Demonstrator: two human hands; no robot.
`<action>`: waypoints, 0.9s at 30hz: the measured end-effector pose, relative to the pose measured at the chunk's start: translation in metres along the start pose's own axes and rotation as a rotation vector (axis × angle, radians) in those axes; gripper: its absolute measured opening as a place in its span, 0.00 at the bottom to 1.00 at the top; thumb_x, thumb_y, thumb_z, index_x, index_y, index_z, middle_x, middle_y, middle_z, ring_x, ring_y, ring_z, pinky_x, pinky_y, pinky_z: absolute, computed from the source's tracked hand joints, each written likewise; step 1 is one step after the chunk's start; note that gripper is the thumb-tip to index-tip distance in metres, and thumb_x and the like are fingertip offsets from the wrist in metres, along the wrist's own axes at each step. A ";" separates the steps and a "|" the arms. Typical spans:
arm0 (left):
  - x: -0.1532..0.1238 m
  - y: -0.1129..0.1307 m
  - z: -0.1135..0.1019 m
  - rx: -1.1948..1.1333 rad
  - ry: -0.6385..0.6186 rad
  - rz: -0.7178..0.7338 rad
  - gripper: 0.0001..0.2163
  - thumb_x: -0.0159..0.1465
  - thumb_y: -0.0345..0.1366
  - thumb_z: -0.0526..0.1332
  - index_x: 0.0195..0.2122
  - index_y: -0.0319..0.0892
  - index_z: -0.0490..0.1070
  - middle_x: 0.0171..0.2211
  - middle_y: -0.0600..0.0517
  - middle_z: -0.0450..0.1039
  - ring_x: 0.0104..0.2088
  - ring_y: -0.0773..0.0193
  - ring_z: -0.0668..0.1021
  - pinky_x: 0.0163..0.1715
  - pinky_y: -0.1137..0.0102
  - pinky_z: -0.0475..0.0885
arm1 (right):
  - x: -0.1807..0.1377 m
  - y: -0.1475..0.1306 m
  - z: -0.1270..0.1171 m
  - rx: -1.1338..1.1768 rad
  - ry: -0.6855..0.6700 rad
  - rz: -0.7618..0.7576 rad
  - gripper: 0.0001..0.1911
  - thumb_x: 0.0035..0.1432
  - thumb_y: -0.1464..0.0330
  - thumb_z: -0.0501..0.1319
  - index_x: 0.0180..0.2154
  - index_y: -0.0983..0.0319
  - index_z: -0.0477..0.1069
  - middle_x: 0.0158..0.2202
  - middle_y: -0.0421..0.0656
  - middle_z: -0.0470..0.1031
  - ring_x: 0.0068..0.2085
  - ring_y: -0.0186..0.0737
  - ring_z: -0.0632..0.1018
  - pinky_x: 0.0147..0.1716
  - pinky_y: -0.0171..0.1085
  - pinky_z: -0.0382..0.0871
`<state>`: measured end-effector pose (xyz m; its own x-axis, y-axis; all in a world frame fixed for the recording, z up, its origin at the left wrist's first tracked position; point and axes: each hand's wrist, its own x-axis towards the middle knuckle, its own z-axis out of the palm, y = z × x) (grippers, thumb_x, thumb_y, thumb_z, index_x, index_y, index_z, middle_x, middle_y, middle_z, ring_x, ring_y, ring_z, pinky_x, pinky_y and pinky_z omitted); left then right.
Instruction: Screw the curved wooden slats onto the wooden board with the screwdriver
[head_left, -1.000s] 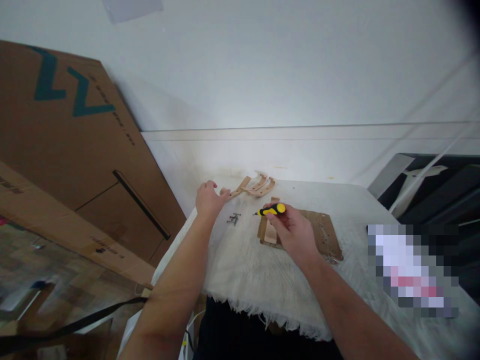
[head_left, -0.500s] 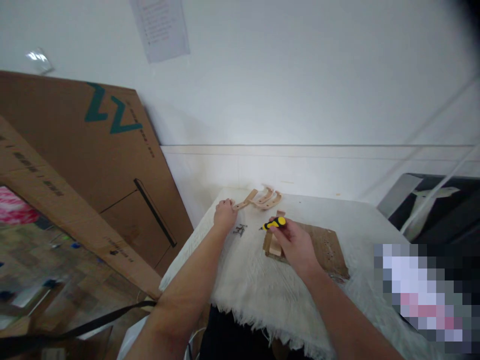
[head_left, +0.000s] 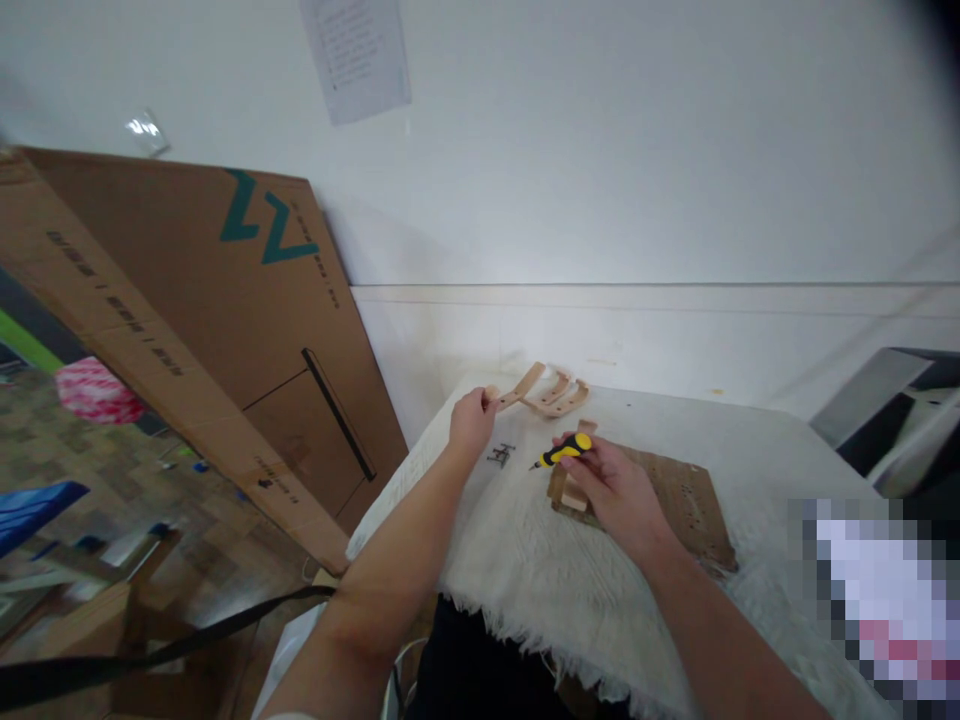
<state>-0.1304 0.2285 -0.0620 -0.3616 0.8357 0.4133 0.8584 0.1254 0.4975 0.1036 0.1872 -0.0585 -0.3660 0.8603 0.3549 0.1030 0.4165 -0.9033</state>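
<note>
My right hand point(head_left: 615, 487) holds a small yellow-and-black screwdriver point(head_left: 568, 451), its tip pointing down and left above the cloth. My left hand point(head_left: 472, 424) is closed at the far left of the table, pinching the near end of a pale wooden piece point(head_left: 525, 386) with dark holes. Beside that piece lie curved wooden pieces point(head_left: 564, 396), also with holes. Several dark screws point(head_left: 501, 455) are loose on the cloth between my hands. Under and beside my right hand is a brown board point(head_left: 686, 495) with small holes, and a pale wooden block point(head_left: 575, 496) sits on its left end.
A fringed white cloth point(head_left: 517, 560) covers the table, which stands against a white wall point(head_left: 600, 150). At the left leans a large cardboard box point(head_left: 225, 330). A black strap point(head_left: 195, 635) crosses the lower left. Grey and black objects point(head_left: 900, 410) stand at the right.
The view has turned a little left, so everything sits farther right. My left hand keeps its pinch on the wooden piece; my right hand still holds the screwdriver.
</note>
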 end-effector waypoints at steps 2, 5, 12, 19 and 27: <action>-0.004 0.007 -0.006 -0.040 0.034 0.021 0.09 0.66 0.40 0.55 0.38 0.40 0.70 0.36 0.47 0.76 0.37 0.62 0.76 0.38 0.70 0.68 | 0.000 0.000 0.000 -0.007 0.014 -0.004 0.14 0.58 0.60 0.59 0.44 0.57 0.71 0.47 0.45 0.79 0.49 0.45 0.78 0.54 0.50 0.68; -0.009 0.015 -0.009 -0.186 0.117 0.079 0.11 0.66 0.40 0.55 0.41 0.39 0.69 0.38 0.47 0.75 0.38 0.64 0.76 0.41 0.70 0.71 | 0.000 0.002 0.000 0.006 0.026 0.004 0.13 0.57 0.61 0.59 0.44 0.57 0.71 0.46 0.44 0.79 0.49 0.45 0.78 0.53 0.51 0.68; -0.029 0.038 0.000 -0.595 0.176 0.249 0.14 0.65 0.41 0.56 0.48 0.37 0.65 0.46 0.41 0.72 0.46 0.61 0.76 0.48 0.66 0.73 | 0.005 -0.002 -0.011 0.038 0.352 0.016 0.17 0.53 0.57 0.62 0.41 0.60 0.71 0.40 0.46 0.79 0.41 0.44 0.79 0.46 0.46 0.71; -0.057 0.066 0.017 -0.647 -0.009 0.381 0.15 0.60 0.44 0.63 0.41 0.39 0.69 0.38 0.47 0.74 0.39 0.62 0.77 0.43 0.66 0.74 | 0.021 0.001 -0.057 0.330 0.807 0.251 0.08 0.49 0.66 0.53 0.35 0.57 0.62 0.30 0.37 0.71 0.33 0.35 0.77 0.34 0.35 0.71; -0.056 0.088 0.007 -0.597 -0.359 0.481 0.16 0.54 0.46 0.67 0.34 0.39 0.71 0.30 0.51 0.74 0.30 0.64 0.76 0.34 0.70 0.72 | 0.025 0.007 -0.063 0.213 0.574 0.362 0.15 0.47 0.56 0.61 0.31 0.59 0.62 0.31 0.41 0.75 0.31 0.39 0.79 0.28 0.35 0.72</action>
<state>-0.0322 0.1968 -0.0470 0.2174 0.8577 0.4659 0.5169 -0.5061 0.6904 0.1535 0.2303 -0.0409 0.2080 0.9772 0.0418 -0.0786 0.0593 -0.9951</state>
